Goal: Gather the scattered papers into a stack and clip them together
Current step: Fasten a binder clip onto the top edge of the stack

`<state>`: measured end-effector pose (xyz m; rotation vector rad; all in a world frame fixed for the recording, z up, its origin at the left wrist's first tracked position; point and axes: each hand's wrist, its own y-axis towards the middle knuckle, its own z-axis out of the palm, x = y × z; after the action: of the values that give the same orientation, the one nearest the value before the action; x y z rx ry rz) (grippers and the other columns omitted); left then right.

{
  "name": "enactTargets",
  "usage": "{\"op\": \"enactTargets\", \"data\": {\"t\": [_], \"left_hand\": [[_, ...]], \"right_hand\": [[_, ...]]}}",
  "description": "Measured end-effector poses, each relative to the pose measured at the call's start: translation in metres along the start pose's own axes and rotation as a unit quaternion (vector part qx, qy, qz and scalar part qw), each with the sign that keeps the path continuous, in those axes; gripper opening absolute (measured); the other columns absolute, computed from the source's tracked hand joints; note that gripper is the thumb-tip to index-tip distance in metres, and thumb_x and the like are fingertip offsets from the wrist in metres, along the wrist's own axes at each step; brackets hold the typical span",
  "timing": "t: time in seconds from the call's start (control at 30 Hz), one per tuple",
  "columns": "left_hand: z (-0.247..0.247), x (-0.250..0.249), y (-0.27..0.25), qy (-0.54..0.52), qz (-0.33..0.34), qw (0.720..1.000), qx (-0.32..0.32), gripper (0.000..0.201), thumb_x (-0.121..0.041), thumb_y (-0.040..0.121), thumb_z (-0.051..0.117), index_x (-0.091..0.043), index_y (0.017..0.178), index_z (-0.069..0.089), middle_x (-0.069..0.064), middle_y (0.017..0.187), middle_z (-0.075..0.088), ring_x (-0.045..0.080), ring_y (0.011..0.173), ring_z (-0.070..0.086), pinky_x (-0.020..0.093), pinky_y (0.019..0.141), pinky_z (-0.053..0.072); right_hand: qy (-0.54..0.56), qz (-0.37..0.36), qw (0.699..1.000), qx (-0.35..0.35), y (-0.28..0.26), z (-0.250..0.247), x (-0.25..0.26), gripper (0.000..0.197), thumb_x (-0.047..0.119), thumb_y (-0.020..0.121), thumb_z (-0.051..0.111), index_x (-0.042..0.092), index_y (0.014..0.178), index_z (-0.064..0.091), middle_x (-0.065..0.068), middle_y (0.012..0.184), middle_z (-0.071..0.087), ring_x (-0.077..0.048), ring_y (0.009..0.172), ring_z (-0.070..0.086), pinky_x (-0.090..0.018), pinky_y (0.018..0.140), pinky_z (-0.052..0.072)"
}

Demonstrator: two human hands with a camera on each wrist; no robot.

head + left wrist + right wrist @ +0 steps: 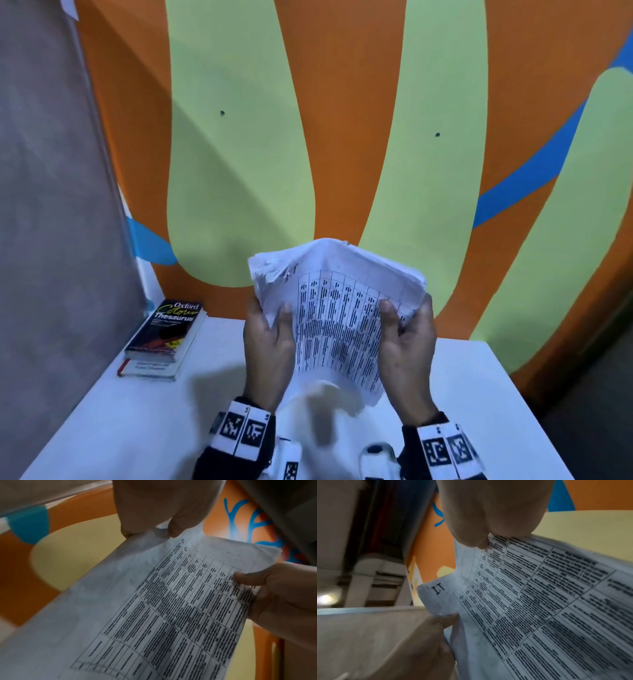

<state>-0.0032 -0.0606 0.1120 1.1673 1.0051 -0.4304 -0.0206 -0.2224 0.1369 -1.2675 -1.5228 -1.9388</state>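
A stack of white papers (337, 318) with a printed table on the front sheet stands upright above the white table (137, 428). My left hand (270, 337) grips its left edge, thumb on the front. My right hand (406, 339) grips the right edge, thumb pressed on the print. The top corners are ragged and uneven, and the lower edge is blurred. In the left wrist view the papers (154, 601) run between my left hand (163, 513) and right hand (274, 588). In the right wrist view the papers (539, 601) show my left hand (428, 635) at a bent corner. No clip is in view.
A thick Oxford thesaurus (164, 335) lies on another book at the table's back left corner. A painted orange, green and blue wall (342, 137) rises right behind the table. A grey panel (51, 205) bounds the left side.
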Motion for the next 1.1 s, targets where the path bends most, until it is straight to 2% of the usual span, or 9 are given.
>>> {"op": "enactTargets", "data": {"t": [0.1, 0.17, 0.37, 0.5, 0.63, 0.77, 0.97, 1.03, 1.1], "left_hand": [[0.0, 0.027, -0.015, 0.04, -0.062, 0.997, 0.032, 0.04, -0.008, 0.095, 0.048, -0.031, 0.124, 0.033, 0.0, 0.126, 0.051, 0.021, 0.122, 0.052, 0.012, 0.093, 0.036], [-0.001, 0.038, -0.021, 0.051, -0.089, 0.994, 0.046, 0.043, -0.006, 0.095, 0.046, -0.029, 0.127, 0.03, 0.002, 0.131, 0.05, 0.022, 0.124, 0.05, 0.014, 0.096, 0.034], [-0.004, 0.031, -0.013, 0.049, -0.031, 0.998, 0.033, 0.042, 0.0, 0.095, 0.046, -0.033, 0.117, 0.031, -0.025, 0.114, 0.044, -0.026, 0.104, 0.042, -0.005, 0.086, 0.027], [-0.009, 0.05, -0.021, 0.053, -0.124, 0.986, 0.093, 0.046, 0.001, 0.094, 0.047, -0.034, 0.12, 0.031, -0.016, 0.117, 0.048, 0.008, 0.11, 0.047, 0.003, 0.083, 0.032], [-0.038, 0.039, -0.011, -0.007, -0.191, 0.974, 0.122, 0.033, -0.009, 0.082, 0.07, -0.025, 0.11, 0.061, -0.015, 0.098, 0.073, 0.006, 0.089, 0.067, 0.025, 0.082, 0.053], [-0.075, 0.025, -0.006, -0.036, -0.21, 0.97, 0.114, 0.051, -0.05, 0.059, 0.08, -0.008, 0.085, 0.07, 0.0, 0.083, 0.073, 0.021, 0.076, 0.066, 0.037, 0.075, 0.05], [-0.148, 0.01, -0.003, -0.004, -0.191, 0.981, 0.045, 0.051, -0.067, 0.053, 0.075, -0.021, 0.076, 0.071, 0.002, 0.077, 0.066, 0.017, 0.07, 0.059, 0.032, 0.069, 0.045], [-0.173, 0.01, 0.001, 0.041, -0.178, 0.983, 0.008, 0.052, -0.059, 0.064, 0.073, -0.008, 0.071, 0.067, -0.003, 0.069, 0.065, 0.014, 0.064, 0.06, 0.026, 0.065, 0.045], [-0.193, 0.003, 0.006, 0.111, -0.17, 0.978, -0.046, 0.048, -0.037, 0.08, 0.072, -0.015, 0.047, 0.045, -0.008, 0.042, 0.042, 0.004, 0.04, 0.038, 0.014, 0.045, 0.031]], "right_hand": [[-0.038, 0.057, 0.998, 0.016, -0.018, 0.007, -0.026, 0.022, 0.009, 0.095, 0.051, 0.03, 0.102, 0.048, 0.009, 0.069, 0.058, 0.001, 0.061, 0.055, -0.014, 0.058, 0.041], [-0.047, 0.073, 0.996, 0.011, -0.024, 0.007, -0.034, 0.023, 0.002, 0.094, 0.05, 0.023, 0.102, 0.049, 0.007, 0.067, 0.054, 0.004, 0.06, 0.053, -0.009, 0.055, 0.037], [-0.028, 0.039, 0.999, 0.01, -0.018, 0.01, -0.028, 0.02, 0.006, 0.095, 0.05, 0.021, 0.108, 0.047, 0.0, 0.064, 0.049, -0.002, 0.056, 0.043, -0.014, 0.055, 0.036], [-0.034, 0.058, 0.998, 0.02, -0.03, 0.012, -0.045, 0.034, 0.001, 0.094, 0.05, 0.033, 0.104, 0.047, 0.009, 0.073, 0.057, 0.011, 0.062, 0.052, -0.006, 0.06, 0.039], [-0.01, 0.058, 0.998, 0.02, -0.028, 0.011, -0.045, 0.044, 0.002, 0.093, 0.053, 0.046, 0.094, 0.051, -0.003, 0.079, 0.064, 0.006, 0.066, 0.057, -0.009, 0.064, 0.044], [0.033, 0.062, 0.996, 0.047, -0.031, 0.03, -0.043, 0.03, 0.002, 0.091, 0.056, 0.027, 0.109, 0.057, 0.017, 0.096, 0.069, 0.002, 0.087, 0.064, -0.016, 0.078, 0.051], [0.1, 0.067, 0.983, 0.136, -0.041, 0.092, -0.034, 0.02, -0.001, 0.09, 0.057, 0.01, 0.106, 0.059, 0.013, 0.092, 0.07, -0.003, 0.085, 0.064, -0.018, 0.075, 0.05], [0.109, 0.071, 0.974, 0.188, -0.047, 0.122, -0.031, 0.019, 0.001, 0.09, 0.059, 0.017, 0.099, 0.059, 0.015, 0.086, 0.07, 0.003, 0.08, 0.062, -0.014, 0.07, 0.048], [0.107, 0.062, 0.965, 0.233, -0.051, 0.154, -0.025, 0.019, 0.003, 0.09, 0.059, 0.022, 0.095, 0.058, 0.012, 0.08, 0.066, 0.006, 0.074, 0.06, -0.01, 0.065, 0.045]]}}
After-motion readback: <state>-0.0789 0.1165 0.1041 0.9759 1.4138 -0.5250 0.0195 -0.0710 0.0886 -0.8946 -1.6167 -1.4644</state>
